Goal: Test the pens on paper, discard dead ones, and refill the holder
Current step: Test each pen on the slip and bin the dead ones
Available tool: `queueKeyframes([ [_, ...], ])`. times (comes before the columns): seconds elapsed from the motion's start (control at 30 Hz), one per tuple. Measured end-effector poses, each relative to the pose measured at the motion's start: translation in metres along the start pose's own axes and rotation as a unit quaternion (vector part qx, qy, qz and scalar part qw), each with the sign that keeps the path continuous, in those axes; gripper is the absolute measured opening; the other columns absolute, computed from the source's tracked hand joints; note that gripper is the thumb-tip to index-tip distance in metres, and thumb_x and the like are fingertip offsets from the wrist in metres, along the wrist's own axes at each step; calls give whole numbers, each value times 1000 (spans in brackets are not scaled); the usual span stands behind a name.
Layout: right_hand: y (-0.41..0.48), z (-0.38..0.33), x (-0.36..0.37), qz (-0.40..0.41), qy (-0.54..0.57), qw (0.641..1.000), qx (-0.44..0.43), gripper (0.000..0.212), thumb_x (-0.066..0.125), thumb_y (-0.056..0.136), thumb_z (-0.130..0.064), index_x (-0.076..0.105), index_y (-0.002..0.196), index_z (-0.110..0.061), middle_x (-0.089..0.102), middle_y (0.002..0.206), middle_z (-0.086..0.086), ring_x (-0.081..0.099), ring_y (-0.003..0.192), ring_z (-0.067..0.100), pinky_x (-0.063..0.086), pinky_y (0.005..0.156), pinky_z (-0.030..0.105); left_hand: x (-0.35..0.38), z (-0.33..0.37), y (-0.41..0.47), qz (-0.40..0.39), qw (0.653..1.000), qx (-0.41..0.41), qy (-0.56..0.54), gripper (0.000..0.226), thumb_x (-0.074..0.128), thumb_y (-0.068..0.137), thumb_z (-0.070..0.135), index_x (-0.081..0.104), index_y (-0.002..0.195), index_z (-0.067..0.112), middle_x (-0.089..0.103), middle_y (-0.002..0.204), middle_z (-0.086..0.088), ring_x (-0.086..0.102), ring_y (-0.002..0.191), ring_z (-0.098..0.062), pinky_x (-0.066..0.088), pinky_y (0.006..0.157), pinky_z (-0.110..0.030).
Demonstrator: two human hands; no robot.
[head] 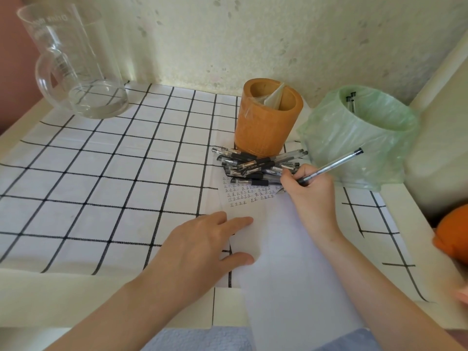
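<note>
My right hand grips a clear black-tipped pen in writing pose, its tip touching the white paper beside rows of small test marks. My left hand lies flat on the paper's left edge, fingers spread. A pile of several black gel pens rests at the top of the paper, in front of the orange-brown bamboo holder, which contains only a bit of plastic wrap. The small bin lined with a green bag stands to the right with a couple of pens inside.
A clear glass jug stands at the back left on the black-grid white cloth. The wall runs close behind the holder and bin. An orange object sits at the right edge.
</note>
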State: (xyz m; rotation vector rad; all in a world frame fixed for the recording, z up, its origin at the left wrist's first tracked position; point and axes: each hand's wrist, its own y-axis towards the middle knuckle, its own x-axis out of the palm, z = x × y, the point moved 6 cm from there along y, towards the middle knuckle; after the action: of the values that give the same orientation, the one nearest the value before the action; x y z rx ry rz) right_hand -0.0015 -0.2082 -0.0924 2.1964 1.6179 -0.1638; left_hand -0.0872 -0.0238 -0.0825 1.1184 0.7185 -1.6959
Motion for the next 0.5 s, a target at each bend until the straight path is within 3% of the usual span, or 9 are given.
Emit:
queueKeyframes([
  [0.5, -1, -3, 1, -9, -10, 1000, -22, 45, 62, 84, -3, 34, 51, -18, 34, 38, -10, 27, 42, 7, 21, 45, 16, 0, 0, -1, -5, 1000, -12, -7, 59, 45, 83, 62, 27, 137, 48, 36, 79, 14, 39, 78, -4, 28, 59, -17],
])
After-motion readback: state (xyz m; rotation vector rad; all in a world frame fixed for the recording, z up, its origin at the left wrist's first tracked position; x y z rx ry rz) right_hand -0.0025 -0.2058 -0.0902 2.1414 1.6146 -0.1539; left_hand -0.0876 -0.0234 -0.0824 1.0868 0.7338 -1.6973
